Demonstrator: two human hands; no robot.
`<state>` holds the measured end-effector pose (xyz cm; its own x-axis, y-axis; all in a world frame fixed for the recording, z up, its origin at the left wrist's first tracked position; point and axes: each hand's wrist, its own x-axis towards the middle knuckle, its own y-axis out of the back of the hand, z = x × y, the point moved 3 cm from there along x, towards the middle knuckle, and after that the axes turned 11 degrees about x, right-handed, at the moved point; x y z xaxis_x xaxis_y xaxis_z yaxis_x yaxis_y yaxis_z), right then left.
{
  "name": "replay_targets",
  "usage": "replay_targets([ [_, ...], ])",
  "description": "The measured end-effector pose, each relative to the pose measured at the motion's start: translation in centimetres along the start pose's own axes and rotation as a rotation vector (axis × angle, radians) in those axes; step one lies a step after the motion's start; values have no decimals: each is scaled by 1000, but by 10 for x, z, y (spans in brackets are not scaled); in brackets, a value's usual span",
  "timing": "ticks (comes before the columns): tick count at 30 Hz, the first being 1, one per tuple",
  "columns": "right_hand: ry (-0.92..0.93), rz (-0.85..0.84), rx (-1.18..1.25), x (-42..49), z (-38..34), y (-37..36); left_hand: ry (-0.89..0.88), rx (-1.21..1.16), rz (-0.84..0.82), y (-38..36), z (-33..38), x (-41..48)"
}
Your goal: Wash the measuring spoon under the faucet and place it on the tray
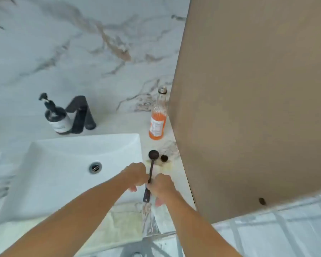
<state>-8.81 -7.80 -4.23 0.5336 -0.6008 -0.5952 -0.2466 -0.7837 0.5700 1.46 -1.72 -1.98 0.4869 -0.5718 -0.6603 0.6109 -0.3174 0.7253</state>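
We saw the measuring spoon (150, 170) lying over the marble counter (176, 175) just right of the sink's right rim, its round dark bowl at the far end and its flat handle pointing back toward us, with the two hands meeting at the middle of the handle. The left hand (136, 176) was curled nearly into a fist against the left side of the handle, fingers tucked under; it touched the spoon, though we could not tell whether it truly gripped it. The right hand (162, 185) was likewise closed around the handle from the right, its fingertips hidden beneath (the near end of the handle stuck out between the two wrists). Just right of the spoon's bowl sat a small dark cap (164, 158), apart from it, on a faintly yellowed patch of counter. Farther off, close to the tan panel (248, 99) that filled the right side, stood a clear bottle (158, 119) of orange liquid, upright and uncapped. To the left lay the white rectangular sink (63, 164) with its metal drain (95, 167). Beyond its far rim stood the black faucet (82, 114), and touching or just beside it on the left a dark pump bottle (57, 116) with a pale label. A marble wall (72, 43) rose behind.
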Motion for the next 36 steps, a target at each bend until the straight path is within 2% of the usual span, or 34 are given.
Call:
replay_targets([
  [5, 47, 94, 103, 38, 22, -25, -5, -214, 191, -11, 5, 59],
  [9, 70, 54, 166, 53, 31, -27, -8, -349, 249, -20, -5, 80],
  [12, 83, 12, 155, 53, 30, -25, -20, -507, 198, -23, -10, 83],
  [19, 190, -9, 188, 35, -8, -52, -91, -1179, -64, -12, -55, 64],
  [22, 201, -81, 220, 29, -33, -82, -47, -1349, -70, -9, -89, 55],
  [27, 213, -252, 175, 25, -78, -140, 203, -1507, 10, -8, -163, 54],
  [29, 240, -319, 89, 22, -97, -157, 323, -1485, 72, -6, -189, 53],
  [32, 240, -469, -50, 22, -127, -165, 395, -1422, 119, -1, -224, 54],
  [34, 199, -410, 8, 33, -157, -149, 403, -1422, 106, 2, -242, 56],
  [36, 204, -150, 221, 49, -195, -118, 422, -1390, 103, 5, -259, 59],
])
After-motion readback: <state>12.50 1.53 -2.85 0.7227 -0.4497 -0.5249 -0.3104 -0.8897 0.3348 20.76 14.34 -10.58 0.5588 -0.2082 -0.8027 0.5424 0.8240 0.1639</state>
